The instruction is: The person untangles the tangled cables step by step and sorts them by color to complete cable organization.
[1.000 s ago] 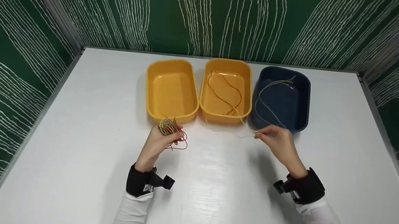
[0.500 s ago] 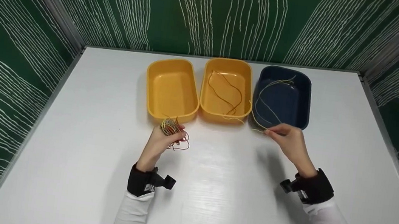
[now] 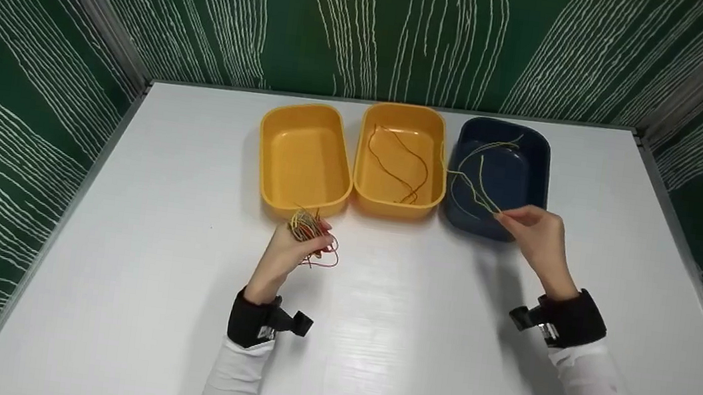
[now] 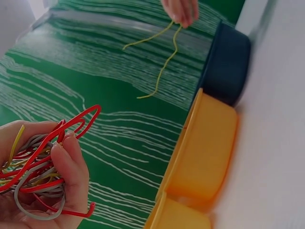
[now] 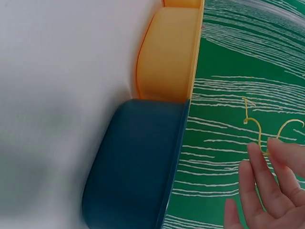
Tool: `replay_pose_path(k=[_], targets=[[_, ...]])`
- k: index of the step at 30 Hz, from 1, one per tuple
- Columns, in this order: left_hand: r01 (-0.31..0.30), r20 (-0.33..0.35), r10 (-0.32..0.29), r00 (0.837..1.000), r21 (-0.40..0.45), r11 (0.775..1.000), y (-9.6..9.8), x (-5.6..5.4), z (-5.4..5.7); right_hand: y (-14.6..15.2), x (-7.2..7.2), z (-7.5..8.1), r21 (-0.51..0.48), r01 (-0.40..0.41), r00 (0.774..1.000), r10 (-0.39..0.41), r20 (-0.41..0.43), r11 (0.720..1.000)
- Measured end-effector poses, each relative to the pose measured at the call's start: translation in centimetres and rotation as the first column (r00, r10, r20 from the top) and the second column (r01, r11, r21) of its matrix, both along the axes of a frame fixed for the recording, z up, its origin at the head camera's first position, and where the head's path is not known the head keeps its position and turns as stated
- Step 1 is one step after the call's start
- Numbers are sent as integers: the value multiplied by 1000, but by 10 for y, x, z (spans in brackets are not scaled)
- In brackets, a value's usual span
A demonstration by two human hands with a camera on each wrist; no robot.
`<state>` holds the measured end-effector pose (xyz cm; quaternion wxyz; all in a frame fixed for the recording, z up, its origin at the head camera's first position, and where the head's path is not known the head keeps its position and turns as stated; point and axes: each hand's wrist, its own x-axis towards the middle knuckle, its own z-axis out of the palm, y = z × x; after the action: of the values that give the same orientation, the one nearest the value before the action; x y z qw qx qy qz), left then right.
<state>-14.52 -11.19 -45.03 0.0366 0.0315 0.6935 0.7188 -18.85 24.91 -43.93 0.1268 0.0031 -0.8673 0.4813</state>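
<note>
Yellow wire (image 4: 167,62), pinched in the fingers (image 3: 515,216) of the right hand (image 3: 541,239) over the blue bin (image 3: 524,182), right of centre in the head view (the left hand (image 3: 292,244) clasps the bundle (image 3: 306,225)), is probably best lowered with its ends clear of the middle bin (image 3: 395,210).

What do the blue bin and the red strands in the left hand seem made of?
Blue bin: probably molded plastic, satin finish, judging by rounded corners and soft highlights. Red strands: perhaps plastic-coated wire, smooth and slightly glossy, with rounded loops; their core is hidden.
</note>
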Motion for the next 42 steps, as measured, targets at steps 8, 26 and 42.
replay_pose_path(k=[8, 26, 42], targets=[[1, 4, -1, 1000, -12, 1000, 1, 0, 0, 13, -14, -3, 47, 73, 997, -75, 35, 996], [32, 28, -31, 999, -34, 999, 5, 2, 6, 28, -34, 2, 277, 107, 990, -127, 57, 955], [62, 24, -61, 998, -42, 997, 12, 13, 25, 30, -41, -6, 370, 102, 977, -162, 135, 923]])
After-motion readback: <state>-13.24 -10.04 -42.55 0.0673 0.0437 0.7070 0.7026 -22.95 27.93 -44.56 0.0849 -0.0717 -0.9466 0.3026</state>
